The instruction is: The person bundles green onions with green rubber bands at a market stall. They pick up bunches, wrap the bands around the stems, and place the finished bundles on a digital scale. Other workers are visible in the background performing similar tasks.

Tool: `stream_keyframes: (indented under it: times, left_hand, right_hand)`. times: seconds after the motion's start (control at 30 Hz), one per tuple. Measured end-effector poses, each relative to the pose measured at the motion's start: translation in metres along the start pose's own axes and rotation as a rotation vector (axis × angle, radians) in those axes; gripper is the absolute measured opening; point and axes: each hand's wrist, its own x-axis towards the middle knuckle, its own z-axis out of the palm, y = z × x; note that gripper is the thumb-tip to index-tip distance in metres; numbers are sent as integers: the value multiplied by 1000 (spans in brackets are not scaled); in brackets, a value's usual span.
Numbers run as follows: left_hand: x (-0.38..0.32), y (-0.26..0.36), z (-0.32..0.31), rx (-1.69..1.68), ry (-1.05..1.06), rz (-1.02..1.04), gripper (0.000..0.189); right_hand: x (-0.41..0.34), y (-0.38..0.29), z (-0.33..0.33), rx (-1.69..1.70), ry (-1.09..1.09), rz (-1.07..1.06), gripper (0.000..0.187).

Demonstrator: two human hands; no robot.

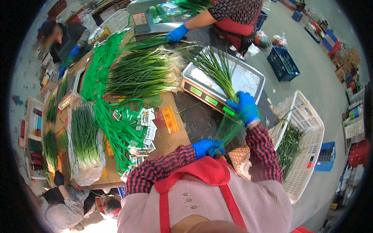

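My right hand [245,108], in a blue glove, grips the lower end of a bunch of green onions [219,74] whose leaves spread over the metal pan of a digital scale [251,76]. Green netting [230,131] runs from around that hand down to my left hand [207,148]. The left hand, also gloved in blue, is closed on the netting close to my red apron. A bright green band shows beside the right fingers. Lit displays [211,100] face me on the scale's front.
A pile of green onions [142,72] with roots lies left of the scale. Green net bags [116,128] with printed tags cover the cardboard. A co-worker's blue-gloved hand [177,33] touches onions at the far side. A white crate [316,128] of green trimmings stands at right.
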Motion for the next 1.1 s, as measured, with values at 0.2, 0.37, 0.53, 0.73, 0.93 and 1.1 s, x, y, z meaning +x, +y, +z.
stream_keyframes:
  times: [0.2,0.37,0.53,0.73,0.93,1.1]
  left_hand:
    - [13,-9,-8,-164,112,-107,32]
    - [11,-5,-19,-170,86,-42,35]
    - [16,2,-27,-327,148,-27,36]
    - [9,6,-34,-260,84,14,37]
    - [4,12,-34,-227,111,31,35]
    - [16,3,-34,-350,214,-13,32]
  right_hand:
    - [8,-4,5,-25,71,38,46]
    - [17,9,8,112,-91,106,40]
    - [23,17,12,20,-123,99,34]
    - [21,10,9,-5,-90,11,31]
    - [22,13,1,20,-169,20,30]
    - [12,16,-4,255,-186,57,34]
